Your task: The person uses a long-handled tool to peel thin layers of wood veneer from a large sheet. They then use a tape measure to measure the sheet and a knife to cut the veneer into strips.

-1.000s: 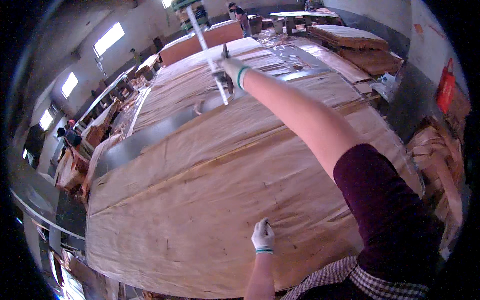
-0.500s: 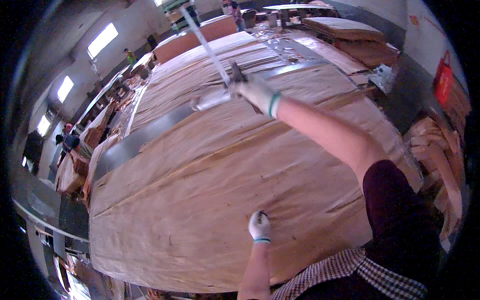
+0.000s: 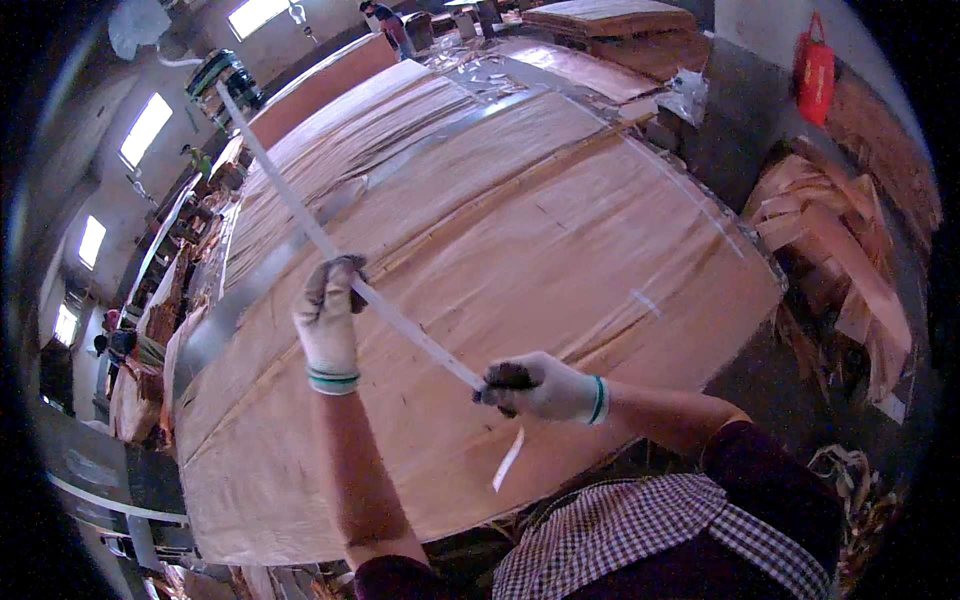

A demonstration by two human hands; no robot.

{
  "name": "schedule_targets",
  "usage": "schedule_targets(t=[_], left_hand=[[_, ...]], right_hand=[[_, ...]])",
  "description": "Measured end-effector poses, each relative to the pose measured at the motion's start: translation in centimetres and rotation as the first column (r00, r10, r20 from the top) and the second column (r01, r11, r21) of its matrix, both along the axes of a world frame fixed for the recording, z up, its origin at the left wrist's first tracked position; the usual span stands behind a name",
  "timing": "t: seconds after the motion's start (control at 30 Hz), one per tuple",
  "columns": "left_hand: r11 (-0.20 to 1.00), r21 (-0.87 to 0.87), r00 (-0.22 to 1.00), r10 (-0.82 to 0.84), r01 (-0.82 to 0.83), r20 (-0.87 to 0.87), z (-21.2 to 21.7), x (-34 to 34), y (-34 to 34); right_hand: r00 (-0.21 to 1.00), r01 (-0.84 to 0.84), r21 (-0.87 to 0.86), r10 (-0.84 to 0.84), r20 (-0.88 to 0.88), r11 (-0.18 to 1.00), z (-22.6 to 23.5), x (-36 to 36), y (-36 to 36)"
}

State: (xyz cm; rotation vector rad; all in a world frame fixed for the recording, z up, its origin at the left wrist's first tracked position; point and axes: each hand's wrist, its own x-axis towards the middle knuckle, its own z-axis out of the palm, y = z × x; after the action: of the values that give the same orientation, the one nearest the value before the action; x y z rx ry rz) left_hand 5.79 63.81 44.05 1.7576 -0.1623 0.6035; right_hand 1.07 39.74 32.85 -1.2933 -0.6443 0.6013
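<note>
A long white strip of tape (image 3: 415, 336) runs taut from a round dark holder (image 3: 224, 84) hanging at the upper left down towards me. My left hand (image 3: 331, 315), in a white glove with dark fingertips and a green-edged cuff, is closed around the tape partway along. My right hand (image 3: 547, 387), gloved alike, pinches the tape nearer its end; a short white tail (image 3: 510, 460) hangs below. Whether the right fingers also hold a tool cannot be made out. Both hands are above a large tan sheet of wood veneer (image 3: 420, 420) with wrinkles and splits.
Short pieces of white tape (image 3: 646, 302) lie on the veneer's right side. Loose veneer scraps (image 3: 835, 260) pile up at the right, near a red bag (image 3: 815, 75) on the wall. Stacked sheets (image 3: 610, 22) stand at the back. Other people (image 3: 388, 28) are far off.
My right hand has drawn back towards me with the tape. The left has risen from the near veneer and closed on the tape. My view has shifted.
</note>
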Motion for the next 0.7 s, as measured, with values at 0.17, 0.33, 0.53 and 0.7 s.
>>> schedule_targets(t=[0.17, 0.33, 0.53, 0.7], left_hand=[[0.925, 0.365, 0.994, 0.108, -0.109, 0.023, -1.2, -5.1, -0.2], [0.942, -0.145, 0.953, 0.302, -0.304, -0.036, -4.3, -7.9, 6.0], [0.639, -0.75, 0.882, -0.239, -0.171, -0.406, -9.4, -14.7, 10.5], [0.76, -0.49, 0.836, 0.123, -0.426, -0.535, -23.3, -21.3, 5.3]], right_hand=[[0.936, -0.118, 0.03, 0.121, -0.33, 0.993, 4.3, -2.6, -6.5], [0.914, -0.192, 0.081, 0.208, -0.349, 0.978, 1.6, -8.2, -10.9], [0.867, -0.073, -0.137, -0.005, -0.499, 0.988, 1.1, -13.0, -13.7], [0.8, 0.02, -0.122, -0.089, -0.594, 0.992, -1.5, -14.3, -10.9]])
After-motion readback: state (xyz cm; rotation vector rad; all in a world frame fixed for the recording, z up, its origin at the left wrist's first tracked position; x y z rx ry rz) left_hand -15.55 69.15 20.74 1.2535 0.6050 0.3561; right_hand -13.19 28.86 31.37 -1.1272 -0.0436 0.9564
